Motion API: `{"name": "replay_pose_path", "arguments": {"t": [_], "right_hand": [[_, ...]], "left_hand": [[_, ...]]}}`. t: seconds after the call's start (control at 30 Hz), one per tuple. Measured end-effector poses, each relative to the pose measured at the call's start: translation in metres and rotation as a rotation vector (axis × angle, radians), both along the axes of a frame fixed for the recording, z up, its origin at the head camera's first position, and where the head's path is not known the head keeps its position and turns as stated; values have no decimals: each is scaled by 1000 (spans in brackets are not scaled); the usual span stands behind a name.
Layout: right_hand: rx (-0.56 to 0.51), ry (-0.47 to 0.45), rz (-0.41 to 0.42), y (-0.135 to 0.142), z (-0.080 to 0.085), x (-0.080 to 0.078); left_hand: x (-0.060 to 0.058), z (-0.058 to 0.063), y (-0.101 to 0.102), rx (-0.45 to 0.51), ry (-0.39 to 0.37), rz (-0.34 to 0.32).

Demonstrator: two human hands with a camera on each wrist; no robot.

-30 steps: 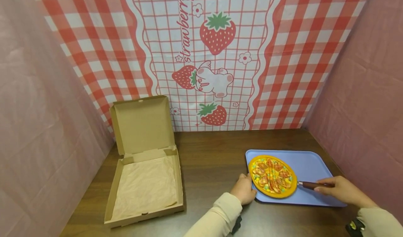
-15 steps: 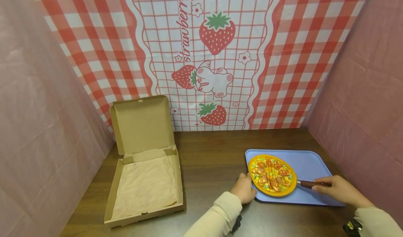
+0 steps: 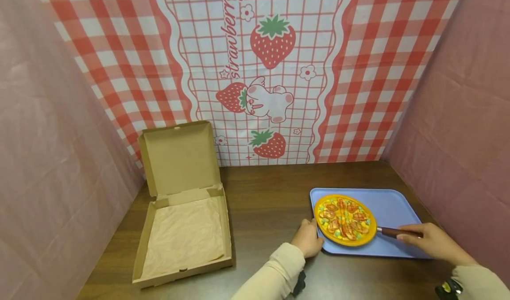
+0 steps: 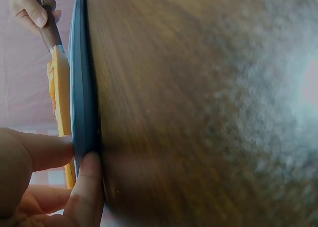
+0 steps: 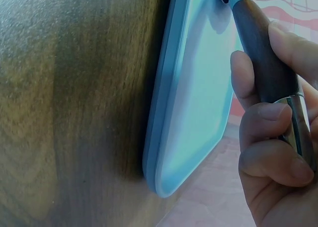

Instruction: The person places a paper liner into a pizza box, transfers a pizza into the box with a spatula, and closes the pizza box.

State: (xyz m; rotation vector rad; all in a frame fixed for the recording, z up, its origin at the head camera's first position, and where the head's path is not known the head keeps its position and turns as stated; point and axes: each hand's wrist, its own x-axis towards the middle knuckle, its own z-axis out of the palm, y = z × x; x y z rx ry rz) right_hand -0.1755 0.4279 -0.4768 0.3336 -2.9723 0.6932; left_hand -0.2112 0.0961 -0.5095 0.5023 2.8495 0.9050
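A round pizza [image 3: 345, 220] with a yellow rim and colourful toppings lies over the left part of a blue tray [image 3: 394, 207]. From under its right side comes a metal neck with a dark wooden handle [image 5: 266, 48]; the rest of that tool is hidden beneath the pizza. My right hand [image 3: 432, 242] grips this handle above the tray, with fingers curled round it. At the tray's near-left edge, my left hand [image 3: 308, 239] pinches the rim, as the left wrist view shows between thumb and finger. Whether the pizza touches the tray cannot be told.
On the left of the wooden table [image 3: 267, 211] stands an open cardboard pizza box [image 3: 229, 229], its lid upright at the back. Brown crumpled paper [image 3: 183, 238] lines its base. A checked strawberry cloth [image 3: 259, 70] hangs behind, with pink cloths at both sides.
The tray, pizza and handle have shifted very slightly away from the front edge. Both hands keep their holds, and the box has not moved.
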Motion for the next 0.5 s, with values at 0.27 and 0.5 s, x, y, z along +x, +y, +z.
{"name": "replay_pose_path", "arguments": {"t": [0.27,0.5], "right_hand": [[-13,-4,-25,3,3,6],[-57,10,-45,5,11,9]], "left_hand": [[-1,-4,-6,130,46,-30],[-1,0,-10,174,14,-37]]}}
